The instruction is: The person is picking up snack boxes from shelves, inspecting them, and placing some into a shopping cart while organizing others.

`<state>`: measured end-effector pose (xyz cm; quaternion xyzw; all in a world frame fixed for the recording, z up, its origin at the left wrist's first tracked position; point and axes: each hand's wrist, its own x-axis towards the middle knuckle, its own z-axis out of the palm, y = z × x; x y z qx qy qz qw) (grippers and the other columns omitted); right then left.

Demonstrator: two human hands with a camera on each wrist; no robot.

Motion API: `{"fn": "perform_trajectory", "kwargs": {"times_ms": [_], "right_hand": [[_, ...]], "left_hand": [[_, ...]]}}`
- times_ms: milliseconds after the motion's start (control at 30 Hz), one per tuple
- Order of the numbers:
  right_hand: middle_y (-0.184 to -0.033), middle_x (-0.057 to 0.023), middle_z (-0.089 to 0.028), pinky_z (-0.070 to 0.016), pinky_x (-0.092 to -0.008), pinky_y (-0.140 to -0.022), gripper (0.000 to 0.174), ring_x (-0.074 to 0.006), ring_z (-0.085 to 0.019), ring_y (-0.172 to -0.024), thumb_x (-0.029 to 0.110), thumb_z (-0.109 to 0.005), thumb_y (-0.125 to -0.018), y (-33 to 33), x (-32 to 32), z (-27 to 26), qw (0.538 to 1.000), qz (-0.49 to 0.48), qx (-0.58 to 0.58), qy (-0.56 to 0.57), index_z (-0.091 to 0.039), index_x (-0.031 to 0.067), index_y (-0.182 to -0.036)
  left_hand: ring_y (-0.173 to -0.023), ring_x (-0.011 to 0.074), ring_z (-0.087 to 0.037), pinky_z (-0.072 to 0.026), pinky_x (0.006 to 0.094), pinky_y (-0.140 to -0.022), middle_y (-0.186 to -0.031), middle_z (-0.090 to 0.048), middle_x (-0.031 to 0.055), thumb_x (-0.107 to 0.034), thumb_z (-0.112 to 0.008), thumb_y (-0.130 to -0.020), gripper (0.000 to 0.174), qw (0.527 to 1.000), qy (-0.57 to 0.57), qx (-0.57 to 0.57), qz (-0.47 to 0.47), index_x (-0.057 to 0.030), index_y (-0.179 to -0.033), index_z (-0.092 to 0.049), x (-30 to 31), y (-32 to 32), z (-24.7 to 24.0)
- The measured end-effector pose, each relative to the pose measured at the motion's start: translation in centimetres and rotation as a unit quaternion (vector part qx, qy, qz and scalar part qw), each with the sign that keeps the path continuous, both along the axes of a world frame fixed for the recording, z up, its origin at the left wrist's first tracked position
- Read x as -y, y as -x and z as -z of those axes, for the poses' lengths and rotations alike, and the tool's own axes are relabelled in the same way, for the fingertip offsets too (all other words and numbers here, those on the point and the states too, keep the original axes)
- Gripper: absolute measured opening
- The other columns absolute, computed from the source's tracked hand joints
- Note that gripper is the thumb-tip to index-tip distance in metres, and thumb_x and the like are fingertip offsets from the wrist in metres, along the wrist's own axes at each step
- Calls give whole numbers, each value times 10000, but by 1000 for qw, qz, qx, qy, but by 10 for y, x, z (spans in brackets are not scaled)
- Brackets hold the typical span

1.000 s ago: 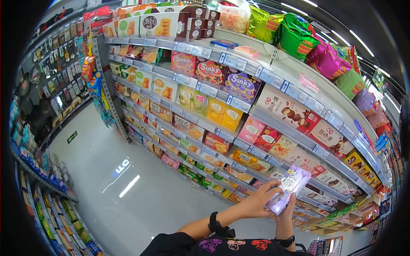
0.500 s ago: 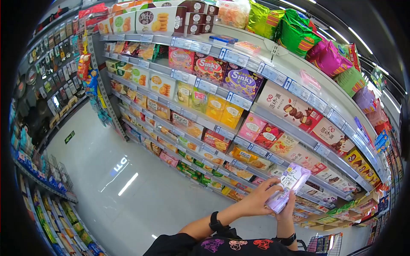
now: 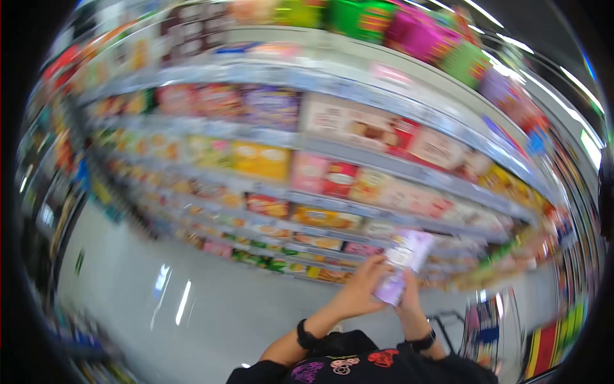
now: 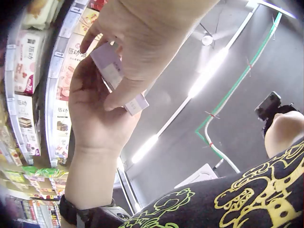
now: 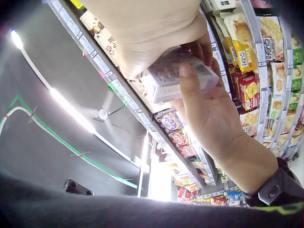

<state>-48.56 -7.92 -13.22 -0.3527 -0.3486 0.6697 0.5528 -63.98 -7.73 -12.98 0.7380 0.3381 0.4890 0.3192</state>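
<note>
A lilac snack box (image 3: 409, 251) with a white label is held tilted in front of my chest, blurred in the head view. My left hand (image 3: 363, 287) pinches its near left side, thumb and fingers on opposite faces. Along the lower right side, my right hand (image 3: 409, 298) grips the same box. From the left wrist view, the box's pale end (image 4: 135, 105) sticks out between both hands. The right wrist view shows small print and a barcode on its back (image 5: 175, 66), with the left thumb lying across it.
Shelves of boxed snacks (image 3: 384, 131) with price strips run along the front. Bagged snacks (image 3: 364, 19) stand on top. A wire cart (image 3: 492, 326) is at the lower right, and the shiny grey floor (image 3: 211, 307) stretches to the left.
The head view has swung right and blurred, so the shelves slide left and more of the cart shows. Both hands keep hold of the lilac box.
</note>
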Motion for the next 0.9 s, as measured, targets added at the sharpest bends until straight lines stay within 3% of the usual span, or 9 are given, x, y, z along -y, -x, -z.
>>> {"fn": "perform_trajectory", "kwargs": {"times_ms": [67,133,200,500,767,867,900], "right_hand": [[-1057,-96,-551,-516,-334,-752,414,-182,-589,-898,276,-480,-890,-18,-1,24,999,10,-10,34,-403,20,-1206],[-1041,-75,-555,-491,-304,-773,409,-143,-562,-914,253,-512,-886,-15,1,9,998,20,14,50,-429,9,-1204],[-1086,-71,-539,-464,-298,-819,431,-137,-537,-970,249,-509,-888,-31,-4,14,999,25,2,44,-413,10,-1233],[-1124,-65,-518,-423,-303,-865,440,-135,-514,-1003,274,-502,-892,-117,-4,19,1000,29,6,3,-417,9,-1232],[-1113,-57,-513,-429,-274,-842,403,-115,-505,-985,239,-499,-896,-266,-38,15,999,25,21,-37,-418,2,-1212],[-1120,-65,-511,-428,-260,-832,367,-110,-506,-980,185,-500,-894,-327,-46,12,994,14,112,-11,-418,-4,-1197],[-1124,-69,-510,-427,-258,-830,360,-111,-506,-982,165,-497,-892,-342,-45,13,992,50,92,-76,-414,-7,-1197]], "left_hand": [[-1194,336,-350,-353,403,-954,-1248,-356,153,-152,-736,-548,661,1000,2,-14,18,-94,-1138,-445,1,-9,-1],[-1189,328,-353,-345,409,-959,-1239,-360,147,-144,-741,-528,680,998,29,-11,49,-93,-1136,-442,-2,-19,-5],[-1181,321,-358,-344,411,-955,-1232,-362,142,-138,-743,-516,691,996,73,10,49,-92,-1135,-439,-5,-35,-5],[-1146,317,-391,-383,401,-916,-1240,-365,129,-118,-757,-527,695,991,84,-60,84,-96,-1143,-436,-13,-121,-17],[-1175,334,-389,-387,398,-936,-1276,-364,146,-128,-770,-544,693,993,3,-115,37,-98,-1160,-456,-38,-264,-39],[-1185,336,-383,-379,404,-943,-1298,-353,152,-135,-775,-548,706,994,-12,-106,15,-107,-1180,-460,-44,-311,-32],[-1187,337,-383,-379,406,-944,-1307,-346,154,-135,-776,-549,713,993,-15,-113,7,-107,-1186,-459,-45,-324,-37]]}}
